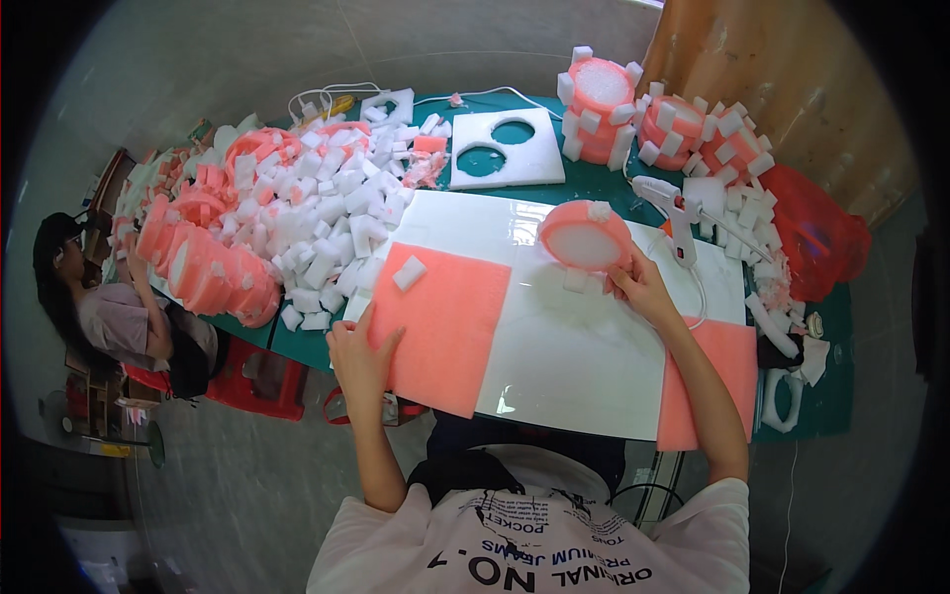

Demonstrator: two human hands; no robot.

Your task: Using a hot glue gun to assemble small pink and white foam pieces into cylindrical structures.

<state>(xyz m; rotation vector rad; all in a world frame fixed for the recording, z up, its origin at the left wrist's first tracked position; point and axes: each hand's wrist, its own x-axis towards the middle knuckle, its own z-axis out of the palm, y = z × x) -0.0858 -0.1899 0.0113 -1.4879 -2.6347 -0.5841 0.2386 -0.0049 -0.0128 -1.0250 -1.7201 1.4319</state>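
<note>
My right hand [643, 289] grips the lower right edge of a round pink foam piece [586, 238] with a white disc in its middle. Small white foam blocks stick to its rim at the top and bottom; it is tilted over the glossy white board [554, 346]. My left hand [362, 354] lies with fingers spread at the left edge of a flat pink foam sheet [455, 327], holding nothing. On that sheet, near its upper left, rests one white foam block [410, 272]. Just right of the round piece lies a white glue gun [675, 216] with a cord.
A heap of white foam blocks [332, 213] and stacked pink rings [223, 272] fill the left. Behind are a white foam panel with two holes [547, 158] and block-studded pink rounds [604, 89]. A second pink sheet [708, 381] lies under my right forearm. Another person [129, 307] sits far left.
</note>
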